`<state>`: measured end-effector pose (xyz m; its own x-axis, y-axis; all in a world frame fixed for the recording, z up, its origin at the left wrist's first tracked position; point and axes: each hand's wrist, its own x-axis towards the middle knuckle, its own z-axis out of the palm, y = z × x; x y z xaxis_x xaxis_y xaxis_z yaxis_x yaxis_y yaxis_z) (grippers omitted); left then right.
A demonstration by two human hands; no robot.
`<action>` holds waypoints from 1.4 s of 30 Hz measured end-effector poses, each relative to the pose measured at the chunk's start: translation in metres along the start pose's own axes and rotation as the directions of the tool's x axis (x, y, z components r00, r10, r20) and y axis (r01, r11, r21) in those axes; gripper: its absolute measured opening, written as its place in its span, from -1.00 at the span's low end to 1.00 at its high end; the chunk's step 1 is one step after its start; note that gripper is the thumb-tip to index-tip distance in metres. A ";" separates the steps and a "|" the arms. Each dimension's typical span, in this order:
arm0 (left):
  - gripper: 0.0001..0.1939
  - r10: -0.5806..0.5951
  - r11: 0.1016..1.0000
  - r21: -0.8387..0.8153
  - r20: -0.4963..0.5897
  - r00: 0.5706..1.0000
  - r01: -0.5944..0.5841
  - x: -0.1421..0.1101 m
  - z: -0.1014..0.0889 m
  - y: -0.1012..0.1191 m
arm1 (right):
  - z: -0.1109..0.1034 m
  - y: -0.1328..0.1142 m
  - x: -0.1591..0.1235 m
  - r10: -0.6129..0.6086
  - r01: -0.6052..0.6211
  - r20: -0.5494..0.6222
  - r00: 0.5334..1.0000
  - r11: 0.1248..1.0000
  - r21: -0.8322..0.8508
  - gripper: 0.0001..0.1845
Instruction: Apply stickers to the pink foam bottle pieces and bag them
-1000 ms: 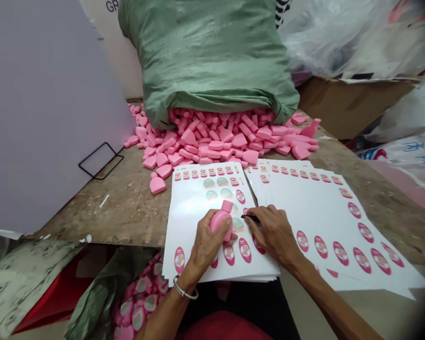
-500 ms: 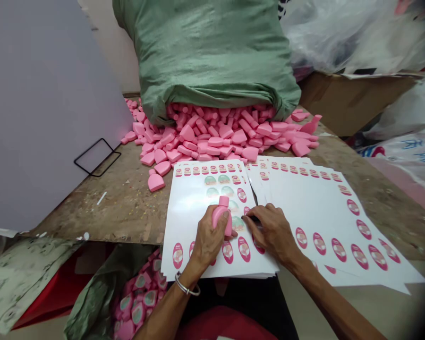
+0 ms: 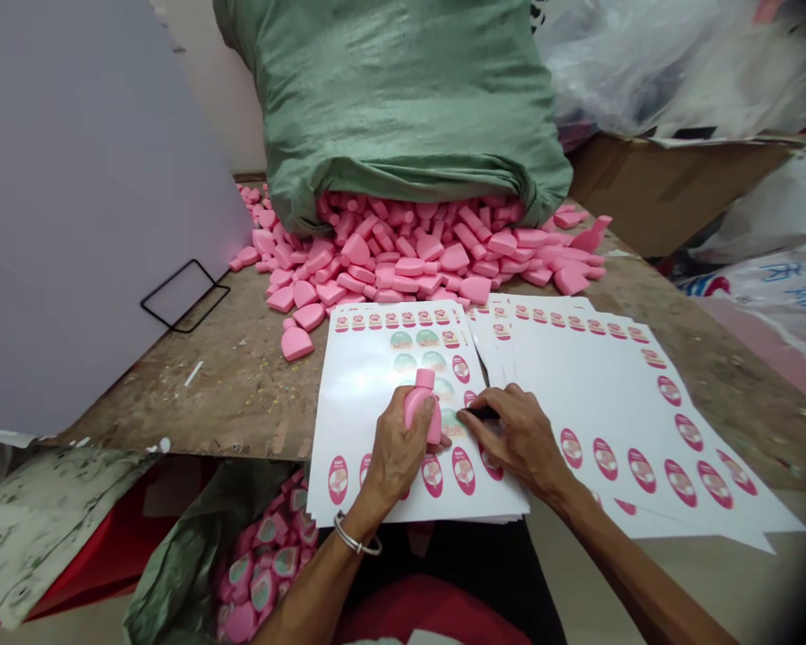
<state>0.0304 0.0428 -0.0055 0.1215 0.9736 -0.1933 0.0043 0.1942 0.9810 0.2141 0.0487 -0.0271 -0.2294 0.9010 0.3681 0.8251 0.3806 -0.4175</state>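
My left hand (image 3: pixel 401 445) is closed around a small pink toy bottle (image 3: pixel 424 399), its cap pointing away from me, over a white sticker sheet (image 3: pixel 359 385). My right hand (image 3: pixel 514 439) pinches a thin black tool (image 3: pixel 482 413) whose exact kind is hidden by the fingers. The tool's tip is at the edge of a green label (image 3: pixel 451 422) on that sheet, just right of the bottle. Other green labels (image 3: pixel 428 338) sit higher up, and oval pink stickers (image 3: pixel 463 470) line the sheet's lower part.
A green sack (image 3: pixel 409 98) spills a heap of pink bottles (image 3: pixel 403 269) across the table's back. More sticker sheets (image 3: pixel 584 385) fan out at right. A grey board (image 3: pixel 94 197) and black wire stand (image 3: pixel 186 296) are left. Below, another sack holds labelled bottles (image 3: pixel 261 587).
Almost nothing differs; both hands keep their places and holds. The view has shifted very slightly.
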 end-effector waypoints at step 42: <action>-0.61 0.013 1.000 0.011 -0.016 1.000 -0.013 -0.001 0.000 -0.003 | -0.004 -0.014 -0.018 -0.019 -0.001 -0.099 0.995 0.980 -0.201 -0.85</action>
<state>0.0306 0.0414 -0.0088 0.1052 0.9780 -0.1804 0.0136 0.1799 0.9836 0.2088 0.0265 -0.0241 -0.1930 0.8685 0.4566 0.9124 0.3300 -0.2421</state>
